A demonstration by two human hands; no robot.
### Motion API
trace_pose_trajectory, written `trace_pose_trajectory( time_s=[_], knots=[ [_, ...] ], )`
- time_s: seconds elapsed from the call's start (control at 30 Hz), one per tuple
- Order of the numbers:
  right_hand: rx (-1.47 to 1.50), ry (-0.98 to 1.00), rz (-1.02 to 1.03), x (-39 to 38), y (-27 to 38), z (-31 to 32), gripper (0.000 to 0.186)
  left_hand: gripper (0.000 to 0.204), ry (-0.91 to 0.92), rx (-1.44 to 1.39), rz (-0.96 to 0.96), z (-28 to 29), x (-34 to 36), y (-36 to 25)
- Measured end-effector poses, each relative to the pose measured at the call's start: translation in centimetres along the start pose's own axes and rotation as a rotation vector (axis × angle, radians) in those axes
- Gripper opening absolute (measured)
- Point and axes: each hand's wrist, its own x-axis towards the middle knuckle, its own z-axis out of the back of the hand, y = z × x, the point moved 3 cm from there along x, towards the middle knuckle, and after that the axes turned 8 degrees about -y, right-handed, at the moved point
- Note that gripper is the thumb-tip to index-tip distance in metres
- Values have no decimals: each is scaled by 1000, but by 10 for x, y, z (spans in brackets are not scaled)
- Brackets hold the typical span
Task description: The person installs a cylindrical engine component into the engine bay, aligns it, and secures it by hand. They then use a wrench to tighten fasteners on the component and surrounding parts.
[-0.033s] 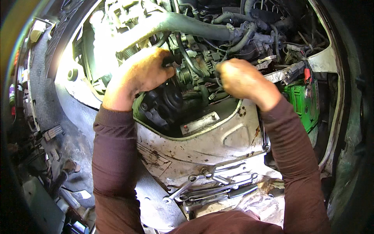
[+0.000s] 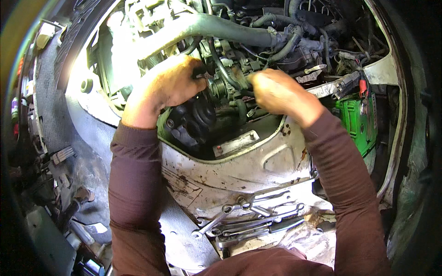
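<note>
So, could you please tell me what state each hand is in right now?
Left hand: curled beside the ribbed pulley; whether it holds anything cannot be told.
Right hand: closed, fist-like; anything in its grip is hidden.

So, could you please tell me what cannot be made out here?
In the head view:
Left hand: anything it may hold, hidden by the hand itself.
Right hand: likewise.
Large hose: left end, lost in glare.
Left sleeve: cut off by the lower edge.

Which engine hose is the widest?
The smooth pale hose crossing beyond the left hand; the dark hose below it and ribbed hose at its right end are thinner.
</note>
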Motion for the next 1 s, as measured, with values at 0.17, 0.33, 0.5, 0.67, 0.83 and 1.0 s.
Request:
trace_pose_trajectory(
  time_s=[0.17, 0.33, 0.5, 0.67, 0.83, 1.0],
  knots=[
    [-72, 131, -197, 59, 16, -42, 39, 41, -66, -30, -66, 1, 0, -9],
    [-59, 99, -347, 81, 28, -43, 47, 40, -112, 32, -43, -1, -3, -2],
    [-2, -68, -365, 76, 21, -45, 35, 45, -28, 147, 28, -1, 4, 10],
    [33, 77, -317, 62, 18, -31, 31, 46, -75, 101, -11, -2, -1, 18],
    [41, 27, -313, 57, 17, -26, 33, 47, -78, 102, -33, 0, 2, 10],
    [-117, -169, -195, 31, 29, -6, 29, 43, -30, 67, 12, 0, 0, 19]
  ],
)
